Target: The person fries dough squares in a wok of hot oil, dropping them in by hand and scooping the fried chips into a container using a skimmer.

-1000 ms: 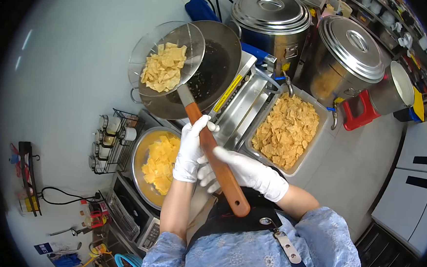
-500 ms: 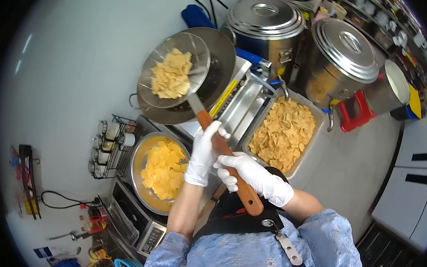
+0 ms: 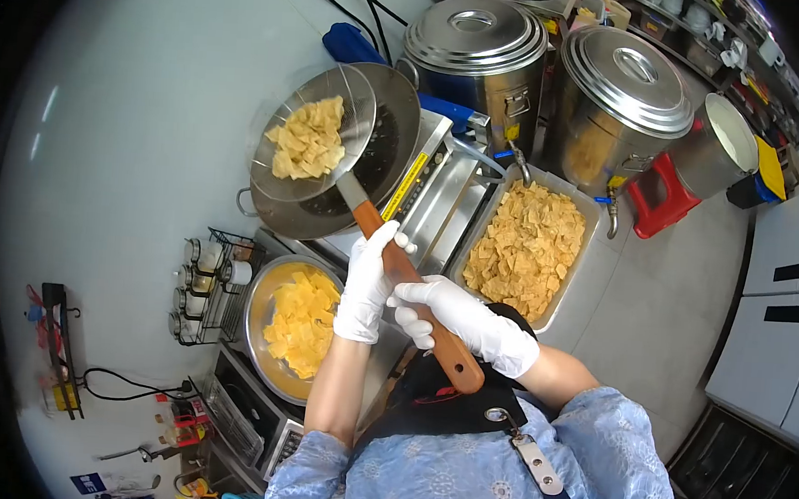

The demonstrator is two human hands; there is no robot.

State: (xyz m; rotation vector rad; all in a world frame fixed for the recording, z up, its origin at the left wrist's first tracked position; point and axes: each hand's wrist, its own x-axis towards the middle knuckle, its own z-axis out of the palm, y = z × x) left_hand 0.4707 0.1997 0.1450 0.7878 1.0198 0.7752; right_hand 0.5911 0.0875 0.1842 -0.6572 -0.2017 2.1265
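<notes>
1. Left glove [image 3: 366,284], right glove [image 3: 468,320]: plain white.
2. Strainer handle [image 3: 409,273]: reddish-brown.
3. Pieces in strainer [image 3: 307,140]: pale tan.
4. Pieces in bowl [image 3: 302,324]: bright yellow.
5. Pieces in tub [image 3: 528,248]: golden-tan.
6. Wok [image 3: 399,112]: dark grey-brown.
7. Blouse [image 3: 459,477]: light blue, white floral pattern.
8. Apron [image 3: 417,406]: black.
</notes>
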